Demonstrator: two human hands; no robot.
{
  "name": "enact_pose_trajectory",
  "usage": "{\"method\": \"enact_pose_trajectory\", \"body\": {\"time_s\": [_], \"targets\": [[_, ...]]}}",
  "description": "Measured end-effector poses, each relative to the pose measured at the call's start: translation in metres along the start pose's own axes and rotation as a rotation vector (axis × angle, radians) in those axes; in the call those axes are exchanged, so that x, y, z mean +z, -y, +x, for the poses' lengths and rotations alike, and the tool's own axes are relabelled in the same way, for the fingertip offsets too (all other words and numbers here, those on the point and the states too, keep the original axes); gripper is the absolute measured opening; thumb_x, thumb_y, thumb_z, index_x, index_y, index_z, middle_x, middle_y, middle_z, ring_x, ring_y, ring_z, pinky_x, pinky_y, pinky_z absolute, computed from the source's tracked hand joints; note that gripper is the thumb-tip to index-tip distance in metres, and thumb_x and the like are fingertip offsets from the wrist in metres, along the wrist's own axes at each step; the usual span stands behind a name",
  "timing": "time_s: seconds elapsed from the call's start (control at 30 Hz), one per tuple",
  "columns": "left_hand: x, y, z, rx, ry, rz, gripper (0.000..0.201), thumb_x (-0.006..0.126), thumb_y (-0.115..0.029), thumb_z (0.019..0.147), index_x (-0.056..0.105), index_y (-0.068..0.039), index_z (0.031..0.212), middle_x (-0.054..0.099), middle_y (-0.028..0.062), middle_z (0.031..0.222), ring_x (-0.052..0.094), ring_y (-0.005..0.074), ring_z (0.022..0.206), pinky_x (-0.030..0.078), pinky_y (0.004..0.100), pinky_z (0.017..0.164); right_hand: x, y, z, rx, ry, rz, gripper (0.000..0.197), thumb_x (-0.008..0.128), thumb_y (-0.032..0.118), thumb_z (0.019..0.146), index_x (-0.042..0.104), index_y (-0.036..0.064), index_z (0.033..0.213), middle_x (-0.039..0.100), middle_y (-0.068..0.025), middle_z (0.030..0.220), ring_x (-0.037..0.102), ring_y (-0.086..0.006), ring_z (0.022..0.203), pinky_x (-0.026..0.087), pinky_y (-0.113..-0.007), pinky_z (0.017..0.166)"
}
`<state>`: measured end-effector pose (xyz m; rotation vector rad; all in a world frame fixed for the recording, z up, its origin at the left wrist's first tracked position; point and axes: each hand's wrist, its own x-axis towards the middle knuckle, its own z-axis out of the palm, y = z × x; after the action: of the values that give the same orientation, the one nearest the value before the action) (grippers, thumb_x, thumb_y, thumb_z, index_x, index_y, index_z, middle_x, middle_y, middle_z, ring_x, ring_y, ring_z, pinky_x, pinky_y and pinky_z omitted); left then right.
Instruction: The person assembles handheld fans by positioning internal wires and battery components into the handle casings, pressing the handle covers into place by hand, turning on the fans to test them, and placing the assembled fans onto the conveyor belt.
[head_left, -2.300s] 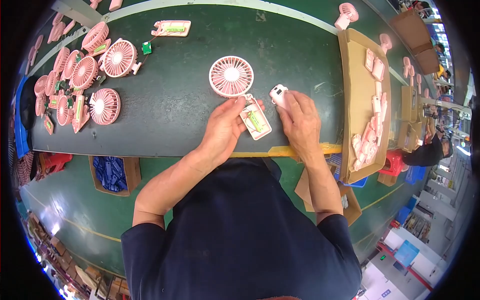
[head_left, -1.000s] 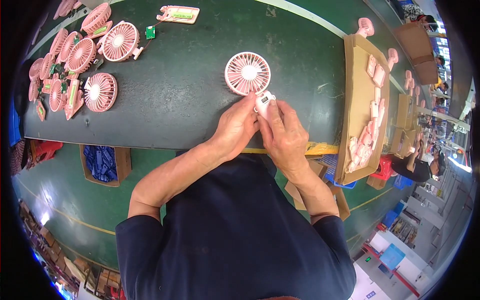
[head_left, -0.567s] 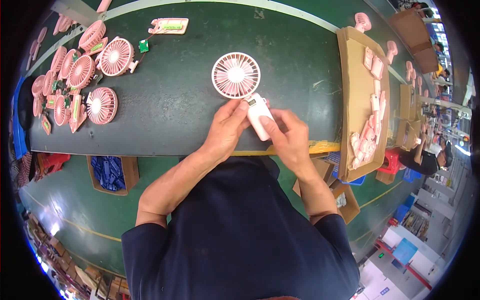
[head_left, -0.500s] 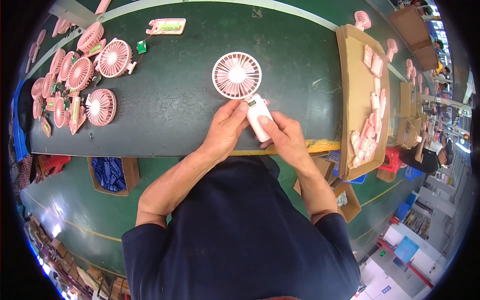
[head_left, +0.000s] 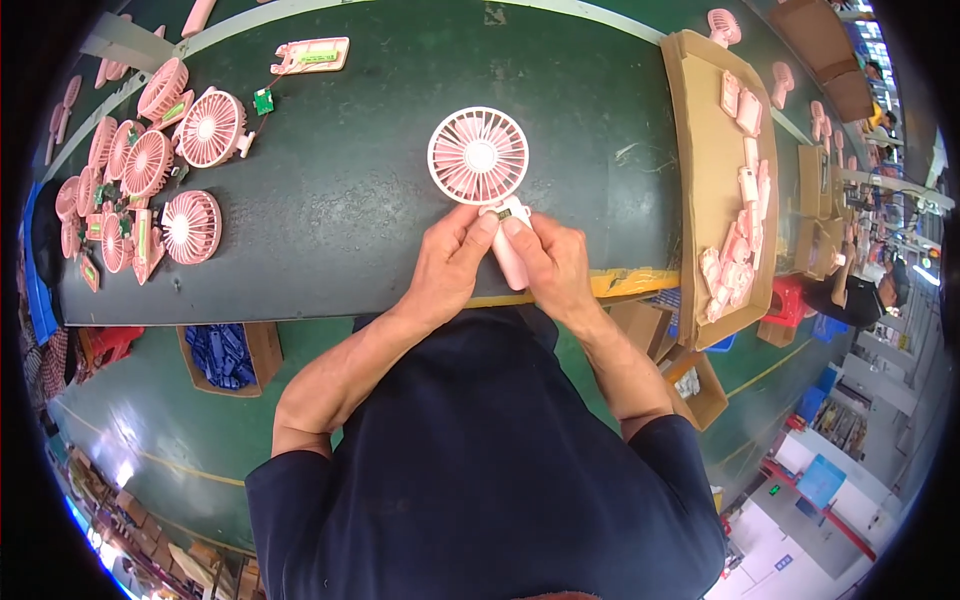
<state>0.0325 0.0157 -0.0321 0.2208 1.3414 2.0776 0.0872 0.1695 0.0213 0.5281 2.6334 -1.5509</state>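
Observation:
A pink hand fan lies on the dark green table (head_left: 360,190), its round grille head (head_left: 478,155) pointing away from me. Its pale pink handle (head_left: 512,255) runs toward me between both hands. My left hand (head_left: 450,262) grips the handle from the left, thumb pressed near the joint under the head. On the other side, my right hand (head_left: 550,265) closes on the handle, fingertips meeting the left thumb at the top. Most of the handle is hidden by my fingers.
Several pink fan heads (head_left: 190,135) lie in a cluster at the table's left. A pink handle shell with a green board (head_left: 310,55) lies at the far side. A cardboard tray (head_left: 700,130) of pink handle parts stands at right. A person sits further right (head_left: 860,295).
Both hands earlier held a separate handle with an exposed board apart from the fan head. Now the handle sits joined under the head, with both hands pressed round it.

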Motion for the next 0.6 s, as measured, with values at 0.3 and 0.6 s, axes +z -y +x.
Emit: {"method": "enact_pose_trajectory", "body": {"time_s": [0.3,0.6], "targets": [[-0.005,-0.027,0.002,-0.161,0.122,-0.262,0.046,0.046,-0.030,0.111,0.051,0.004,0.142,0.063,0.0151,0.134,0.062,0.0256,0.122,0.052,0.0405,0.102,-0.010,0.005,-0.004,0.374,0.316,0.896,0.053,0.043,0.043,0.110,0.064,-0.0054,0.118,0.072,-0.0148,0.098,0.072,-0.0215,0.074,0.056,-0.029,0.055],[-0.007,-0.036,0.027,-0.016,0.121,0.024,0.043,0.049,-0.020,0.110,0.049,0.004,0.145,0.061,0.0177,0.138,0.057,0.0257,0.131,0.050,0.0424,0.110,-0.034,0.005,0.018,0.331,0.265,0.910,0.039,0.061,0.045,0.103,0.058,0.0070,0.113,0.049,0.0013,0.067,0.035,-0.0052,0.043,0.024,-0.022,0.037]]}}
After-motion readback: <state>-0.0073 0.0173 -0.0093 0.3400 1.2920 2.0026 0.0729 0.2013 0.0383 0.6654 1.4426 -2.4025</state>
